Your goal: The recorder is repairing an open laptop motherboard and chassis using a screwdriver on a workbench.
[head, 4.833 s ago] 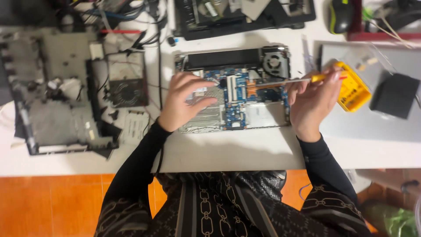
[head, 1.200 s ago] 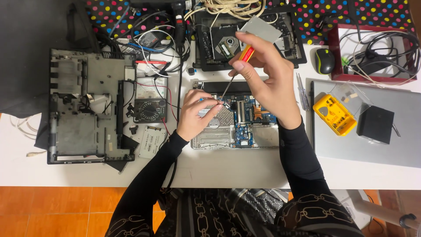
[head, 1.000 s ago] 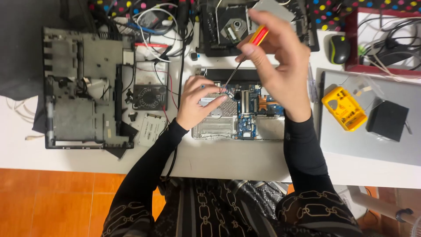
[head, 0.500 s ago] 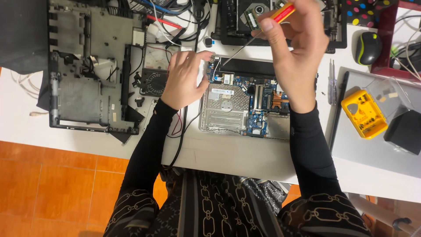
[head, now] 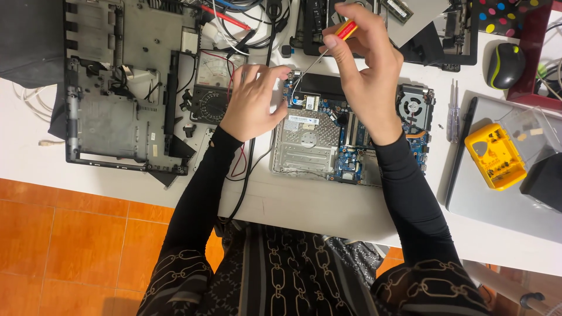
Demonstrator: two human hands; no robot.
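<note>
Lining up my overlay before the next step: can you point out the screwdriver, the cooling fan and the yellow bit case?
screwdriver (head: 345, 30): head view, on its red and yellow handle.
cooling fan (head: 413, 106): head view, on the fan's round hub.
yellow bit case (head: 495, 155): head view, on the middle of its open tray.

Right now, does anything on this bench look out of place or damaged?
Nothing looks broken. The opened laptop base sits square under both hands, but the red and black meter leads trail off the table edge and could snag.
</note>
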